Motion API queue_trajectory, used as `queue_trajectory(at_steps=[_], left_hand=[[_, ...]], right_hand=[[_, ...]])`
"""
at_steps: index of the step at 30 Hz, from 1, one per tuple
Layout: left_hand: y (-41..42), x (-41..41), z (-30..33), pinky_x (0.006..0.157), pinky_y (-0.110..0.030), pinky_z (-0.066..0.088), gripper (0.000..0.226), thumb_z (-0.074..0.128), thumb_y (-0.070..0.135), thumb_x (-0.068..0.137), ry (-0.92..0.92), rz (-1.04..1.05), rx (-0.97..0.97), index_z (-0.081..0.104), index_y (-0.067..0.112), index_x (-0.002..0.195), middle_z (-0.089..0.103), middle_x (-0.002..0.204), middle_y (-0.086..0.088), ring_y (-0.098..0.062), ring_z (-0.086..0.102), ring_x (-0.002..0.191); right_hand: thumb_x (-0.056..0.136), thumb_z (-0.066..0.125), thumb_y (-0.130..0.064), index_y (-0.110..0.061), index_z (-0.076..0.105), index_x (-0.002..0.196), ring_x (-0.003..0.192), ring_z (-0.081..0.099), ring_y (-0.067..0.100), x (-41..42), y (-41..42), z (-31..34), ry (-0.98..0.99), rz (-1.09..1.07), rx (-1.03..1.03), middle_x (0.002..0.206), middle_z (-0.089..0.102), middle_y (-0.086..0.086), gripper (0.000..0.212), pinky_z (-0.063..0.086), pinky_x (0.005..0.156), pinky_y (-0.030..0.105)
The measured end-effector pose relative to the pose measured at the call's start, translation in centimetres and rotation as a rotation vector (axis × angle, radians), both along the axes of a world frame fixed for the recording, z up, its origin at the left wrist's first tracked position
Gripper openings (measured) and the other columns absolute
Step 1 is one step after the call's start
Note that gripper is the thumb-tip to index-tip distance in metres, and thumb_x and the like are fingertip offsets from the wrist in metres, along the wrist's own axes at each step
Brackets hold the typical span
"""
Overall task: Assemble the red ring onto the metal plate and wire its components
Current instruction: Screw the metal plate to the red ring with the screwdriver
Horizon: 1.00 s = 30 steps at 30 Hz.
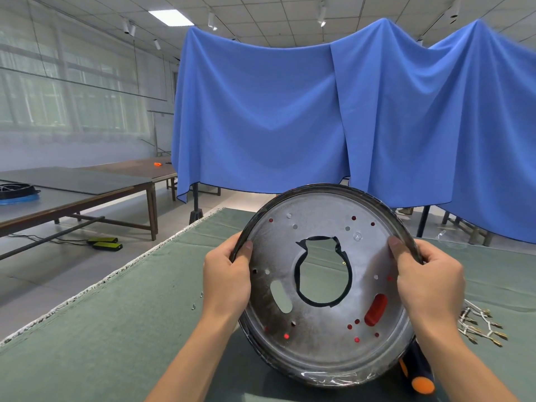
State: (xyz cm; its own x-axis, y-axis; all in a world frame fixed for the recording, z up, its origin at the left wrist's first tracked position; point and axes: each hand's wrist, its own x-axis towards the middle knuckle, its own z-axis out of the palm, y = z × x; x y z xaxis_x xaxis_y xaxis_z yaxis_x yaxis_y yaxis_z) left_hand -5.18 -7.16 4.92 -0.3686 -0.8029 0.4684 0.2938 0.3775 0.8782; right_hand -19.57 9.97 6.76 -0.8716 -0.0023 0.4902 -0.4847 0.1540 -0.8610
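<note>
Blue drape point(290, 111) behind; windows point(58, 91) left; ceiling light point(170, 17).

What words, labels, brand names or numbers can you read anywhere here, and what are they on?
None can be read.
metal plate, gripped at its rim by the left hand and right hand: bare metal with holes, no markings visible.
tool with the orange and dark handle: no legible text.
two green and black devices on the floor: too small to show any label.

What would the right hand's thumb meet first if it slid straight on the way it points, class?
Probably only the metal plate it already presses; the right hand thumb points up-left along bare metal toward small holes.
</note>
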Motion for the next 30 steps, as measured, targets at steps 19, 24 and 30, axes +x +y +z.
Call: queue_trajectory(at_steps=[19, 24, 30], left_hand=[[-0.24, -0.07, -0.19, 0.075, -0.025, 0.048, 0.038, 0.049, 0.003, 0.095, -0.005, -0.005, -0.012, 0.07, 0.034, 0.086, 0.072, 0.083, 0.02, 0.002, 0.063, 0.077], [-0.14, -0.07, -0.24, 0.073, -0.026, 0.048, 0.044, 0.05, 0.002, 0.095, 0.003, 0.001, -0.02, 0.07, 0.039, 0.08, 0.072, 0.081, 0.02, 0.002, 0.063, 0.075], [0.15, -0.07, -0.16, 0.075, -0.024, 0.049, 0.046, 0.049, 0.001, 0.095, 0.02, 0.002, -0.031, 0.069, 0.041, 0.084, 0.072, 0.084, 0.022, 0.006, 0.064, 0.077]], right_hand=[[0.092, 0.06, -0.035, -0.024, 0.063, 0.071, 0.054, 0.048, 0.017, 0.03, -0.13, -0.04, 0.016, 0.016, 0.004, 0.053, 0.054, -0.004, 0.024, 0.032, 0.049, 0.027], [0.09, 0.062, -0.036, -0.022, 0.062, 0.064, 0.051, 0.045, 0.014, -0.12, 0.1, 0.24, -0.008, 0.014, 0.011, 0.044, 0.05, -0.009, 0.03, 0.031, 0.048, 0.026], [0.089, 0.062, -0.039, -0.02, 0.054, 0.055, 0.049, 0.042, 0.014, -0.36, 0.4, 0.63, -0.034, -0.001, 0.04, 0.037, 0.045, -0.011, 0.04, 0.03, 0.047, 0.026]])
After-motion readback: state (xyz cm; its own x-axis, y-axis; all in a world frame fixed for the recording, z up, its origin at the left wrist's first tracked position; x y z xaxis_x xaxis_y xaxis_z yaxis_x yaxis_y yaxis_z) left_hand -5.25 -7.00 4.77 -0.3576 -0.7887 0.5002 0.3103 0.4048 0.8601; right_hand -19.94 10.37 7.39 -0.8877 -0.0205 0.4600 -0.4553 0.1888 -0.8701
